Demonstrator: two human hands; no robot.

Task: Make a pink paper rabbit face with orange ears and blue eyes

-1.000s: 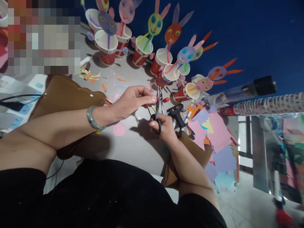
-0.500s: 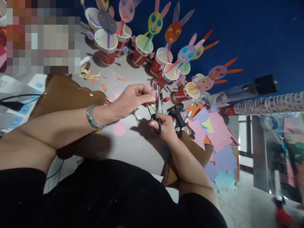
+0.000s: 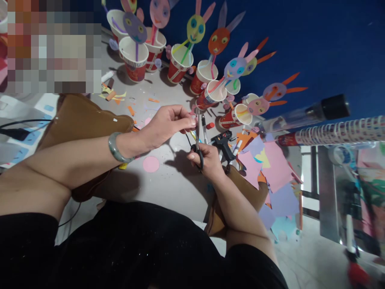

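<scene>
Hands, two. Left hand (image 3: 168, 124): thumb and forefinger pinched together at the scissor blades, seemingly on a small piece; the piece is too small and covered to make out. Right hand (image 3: 210, 161): grasping the scissors (image 3: 197, 138) by their black handles, thumb through a loop.

Step in hand, as judged: fine snipping in the air above the table (image 3: 177, 186). The next move seems to call for small turns of the left fingertips, skin kept clear of the blades.

Scissors, one pair, upright between the hands, the blades looking nearly closed just beside the left fingertips.

Pink paper disc, one (image 3: 150, 164), flat on the table, nearer the body than the hands.

Glue gun, one, black (image 3: 224, 143), right of the scissors.

Pen, one (image 3: 204, 128), lying beyond the right hand; red cap, one (image 3: 210, 125), beside it.

Paper cups, nine counted along the blue wall (image 3: 300, 44), some overlapping; front left example (image 3: 134, 58).

Paper heads, nine counted above them; orange example (image 3: 219, 41).

Coloured sheets (image 3: 278, 164), heaped at right; overlap prevents a count.

Bracelet, one (image 3: 113, 147), on the left wrist.
</scene>
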